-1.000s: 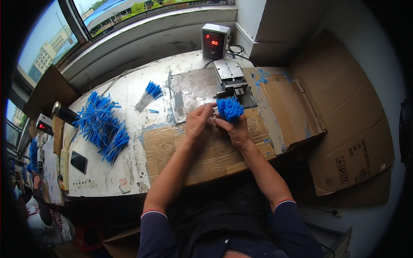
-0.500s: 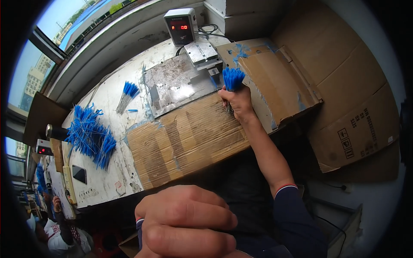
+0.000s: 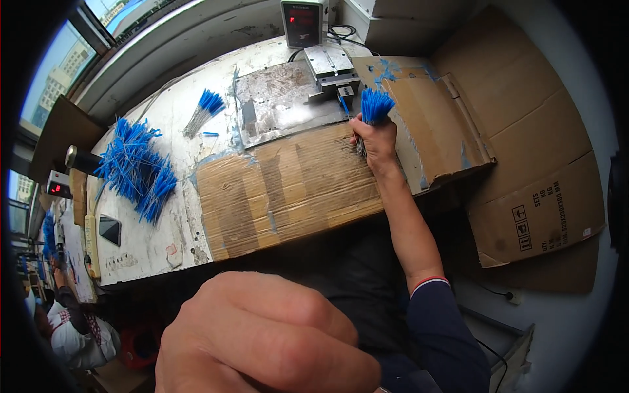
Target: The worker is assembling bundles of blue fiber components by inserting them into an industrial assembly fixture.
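Observation:
My right hand [image 3: 378,141] is closed round an upright bundle of thin metal wires with blue plastic tips [image 3: 377,107], the tips fanning out above the fist. It stands just right of a small metal fixture [image 3: 337,80], where one blue strip [image 3: 343,105] shows at the front. Very near the camera, my left hand [image 3: 262,334] has its fingers curled in; whatever it may hold is hidden. A big loose pile of blue-tipped wires [image 3: 137,167] lies on the left of the table, with a smaller bunch [image 3: 206,111] beyond it.
A digital display box [image 3: 302,25] stands behind the fixture's metal plate [image 3: 275,98]. Flat cardboard [image 3: 295,190] covers the table's near edge, and a cardboard box [image 3: 426,124] is at right. A phone [image 3: 110,230] lies at left; another person [image 3: 82,334] sits lower left.
The whole view has shifted, so the bench sits higher and its fixture farther right. My left hand has come closer to the camera. My right hand keeps its bundle beside the fixture.

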Demonstrator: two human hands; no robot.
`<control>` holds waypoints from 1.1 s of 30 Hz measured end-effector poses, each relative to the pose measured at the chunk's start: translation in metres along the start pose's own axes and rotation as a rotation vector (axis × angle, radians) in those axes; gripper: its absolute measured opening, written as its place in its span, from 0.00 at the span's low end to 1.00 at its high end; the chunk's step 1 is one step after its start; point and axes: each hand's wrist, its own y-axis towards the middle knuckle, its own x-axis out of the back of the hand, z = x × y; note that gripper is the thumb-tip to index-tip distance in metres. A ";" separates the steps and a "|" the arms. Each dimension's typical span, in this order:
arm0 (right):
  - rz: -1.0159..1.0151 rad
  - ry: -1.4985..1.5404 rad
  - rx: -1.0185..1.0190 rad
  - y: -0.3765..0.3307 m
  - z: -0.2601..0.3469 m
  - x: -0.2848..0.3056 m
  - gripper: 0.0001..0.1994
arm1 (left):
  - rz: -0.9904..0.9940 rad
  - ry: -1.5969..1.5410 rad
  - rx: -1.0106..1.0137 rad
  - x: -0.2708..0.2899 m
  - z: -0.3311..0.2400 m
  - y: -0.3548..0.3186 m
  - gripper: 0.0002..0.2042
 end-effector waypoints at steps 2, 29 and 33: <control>0.003 0.008 -0.003 -0.002 -0.001 -0.003 0.08 | 0.000 0.009 -0.021 0.012 -0.007 0.004 0.12; -0.137 -0.218 0.022 0.022 -0.010 -0.031 0.05 | -0.034 0.617 0.673 0.061 0.279 -0.078 0.10; -0.136 -0.201 0.002 0.021 -0.009 -0.035 0.06 | -0.022 0.644 0.634 0.064 0.277 -0.080 0.09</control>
